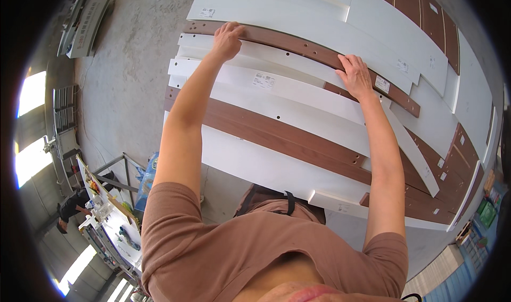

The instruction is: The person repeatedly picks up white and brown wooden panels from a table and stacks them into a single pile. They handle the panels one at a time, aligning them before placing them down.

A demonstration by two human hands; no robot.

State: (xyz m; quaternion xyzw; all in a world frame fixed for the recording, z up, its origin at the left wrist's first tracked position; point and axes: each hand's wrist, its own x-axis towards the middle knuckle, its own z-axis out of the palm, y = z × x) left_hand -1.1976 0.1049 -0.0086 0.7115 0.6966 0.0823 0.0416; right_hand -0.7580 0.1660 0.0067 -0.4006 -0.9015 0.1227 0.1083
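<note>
A long, narrow brown wood-grain board (290, 45) with drilled holes and a white label near its right end lies across stacked panels. My left hand (228, 41) is closed over it near its left end, fingers curled at the far edge. Farther right, my right hand (355, 77) grips the same board, thumb and fingers on it just left of the label. Directly beneath and nearer me is a white panel (266, 52) with holes along its edge. A wide white panel (308, 35) lies just beyond the brown board.
More labelled white panels (229, 78) and a wide brown board (277, 134) are stacked nearer me. Brown boards (426, 6) lie at the far right. Concrete floor (128, 51) runs along the left. A cluttered workbench (114, 222) and another person (72, 209) are at lower left.
</note>
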